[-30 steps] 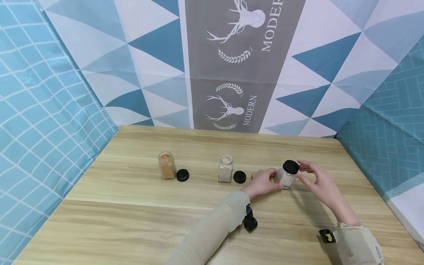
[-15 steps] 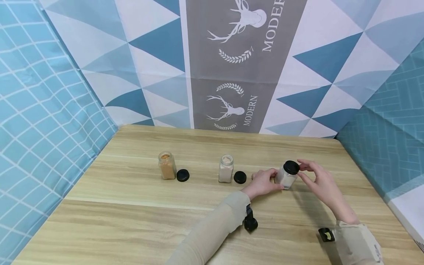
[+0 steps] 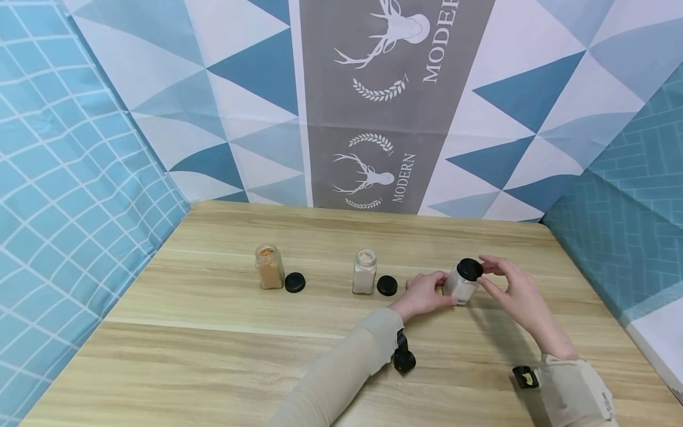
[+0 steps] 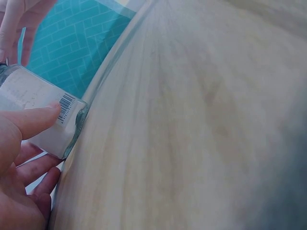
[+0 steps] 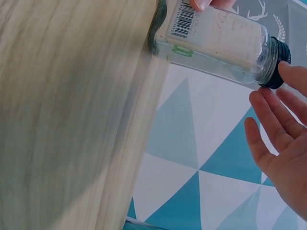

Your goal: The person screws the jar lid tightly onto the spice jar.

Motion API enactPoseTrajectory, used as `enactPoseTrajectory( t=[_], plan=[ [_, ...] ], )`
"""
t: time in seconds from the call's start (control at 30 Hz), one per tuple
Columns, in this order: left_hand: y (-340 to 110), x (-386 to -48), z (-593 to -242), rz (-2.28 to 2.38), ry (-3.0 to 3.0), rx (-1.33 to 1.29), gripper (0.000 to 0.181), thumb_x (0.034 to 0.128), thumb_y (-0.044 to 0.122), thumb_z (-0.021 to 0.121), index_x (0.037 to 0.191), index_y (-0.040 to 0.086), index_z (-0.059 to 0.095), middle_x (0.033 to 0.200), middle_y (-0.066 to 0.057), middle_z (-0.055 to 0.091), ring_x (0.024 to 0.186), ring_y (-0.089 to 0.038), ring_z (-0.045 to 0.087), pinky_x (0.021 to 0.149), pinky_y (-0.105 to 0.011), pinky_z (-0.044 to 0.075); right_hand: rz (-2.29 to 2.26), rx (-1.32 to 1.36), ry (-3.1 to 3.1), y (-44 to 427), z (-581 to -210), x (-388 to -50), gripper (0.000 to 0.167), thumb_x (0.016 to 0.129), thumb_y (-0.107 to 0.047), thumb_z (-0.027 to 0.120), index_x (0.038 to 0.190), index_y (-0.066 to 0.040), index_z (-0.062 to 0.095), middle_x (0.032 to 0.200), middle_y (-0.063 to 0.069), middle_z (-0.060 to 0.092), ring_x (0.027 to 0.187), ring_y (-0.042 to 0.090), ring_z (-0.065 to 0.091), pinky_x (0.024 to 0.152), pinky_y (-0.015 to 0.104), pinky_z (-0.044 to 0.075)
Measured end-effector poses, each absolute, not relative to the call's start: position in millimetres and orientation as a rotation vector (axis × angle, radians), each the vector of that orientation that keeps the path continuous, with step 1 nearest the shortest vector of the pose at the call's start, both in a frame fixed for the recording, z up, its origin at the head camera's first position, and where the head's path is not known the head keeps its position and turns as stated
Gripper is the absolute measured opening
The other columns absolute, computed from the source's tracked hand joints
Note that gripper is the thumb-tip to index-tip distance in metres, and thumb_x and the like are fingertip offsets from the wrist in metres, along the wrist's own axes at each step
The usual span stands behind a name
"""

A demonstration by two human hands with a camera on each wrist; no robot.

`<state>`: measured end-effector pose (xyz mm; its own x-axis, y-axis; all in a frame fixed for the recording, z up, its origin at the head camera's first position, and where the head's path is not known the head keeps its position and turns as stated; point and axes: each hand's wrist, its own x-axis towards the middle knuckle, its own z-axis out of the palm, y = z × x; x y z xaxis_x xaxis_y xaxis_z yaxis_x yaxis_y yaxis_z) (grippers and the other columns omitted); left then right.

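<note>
On the right of the table stands a clear glass spice jar (image 3: 460,289) with a barcode label and pale contents, topped by a black lid (image 3: 470,270). My left hand (image 3: 424,293) grips the jar low on its body, the thumb lying across the label in the left wrist view. At the top, my right hand (image 3: 516,295) holds the lid's edge between thumb and fingertips, as the right wrist view also shows on the black cap (image 5: 280,64). The jar's base (image 4: 76,128) rests on the wood.
Left of my hands stands an uncapped jar of whitish powder (image 3: 364,279), its black lid (image 3: 386,286) beside it. Farther left is an uncapped jar of orange powder (image 3: 271,274) with another black lid (image 3: 294,282). Patterned cloth (image 3: 256,160) hangs behind the wooden table (image 3: 203,356).
</note>
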<state>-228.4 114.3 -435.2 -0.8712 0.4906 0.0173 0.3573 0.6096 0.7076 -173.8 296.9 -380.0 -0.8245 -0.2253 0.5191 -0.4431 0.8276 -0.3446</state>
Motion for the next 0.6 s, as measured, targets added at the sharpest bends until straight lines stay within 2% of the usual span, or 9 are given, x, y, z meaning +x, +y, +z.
enactPoseTrajectory(
  t=[0.13, 0.4, 0.6],
  plan=[
    [114.3, -228.5, -435.6, 1.105, 2.658, 0.714, 0.047, 0.078, 0.039, 0.069, 0.12, 0.024, 0.056, 0.116, 0.011, 0.06, 0.103, -0.008, 0.048, 0.085, -0.028, 0.027, 0.638, 0.491, -2.552, 296.4, -379.6, -173.3, 0.043, 0.082, -0.011, 0.067, 0.122, -0.001, 0.052, 0.102, 0.012, 0.062, 0.09, 0.026, 0.057, 0.066, 0.025, 0.044],
    [114.6, -228.9, -435.5, 1.105, 2.663, 0.718, 0.046, 0.0782, 0.039, 0.069, 0.12, 0.024, 0.056, 0.116, 0.011, 0.06, 0.103, -0.008, 0.049, 0.084, -0.028, 0.027, 0.662, 0.494, -2.56, 293.8, -379.1, -174.4, 0.045, 0.083, -0.013, 0.067, 0.123, 0.0, 0.052, 0.108, 0.016, 0.06, 0.092, 0.03, 0.057, 0.074, 0.045, 0.045],
    [114.6, -228.7, -435.2, 1.099, 2.668, 0.718, 0.047, 0.0781, 0.039, 0.069, 0.12, 0.024, 0.056, 0.117, 0.011, 0.06, 0.103, -0.008, 0.049, 0.084, -0.028, 0.028, 0.677, 0.519, -2.564, 292.6, -378.6, -175.7, 0.045, 0.082, -0.014, 0.067, 0.122, 0.001, 0.051, 0.112, 0.018, 0.058, 0.094, 0.032, 0.057, 0.077, 0.047, 0.044]
  ],
)
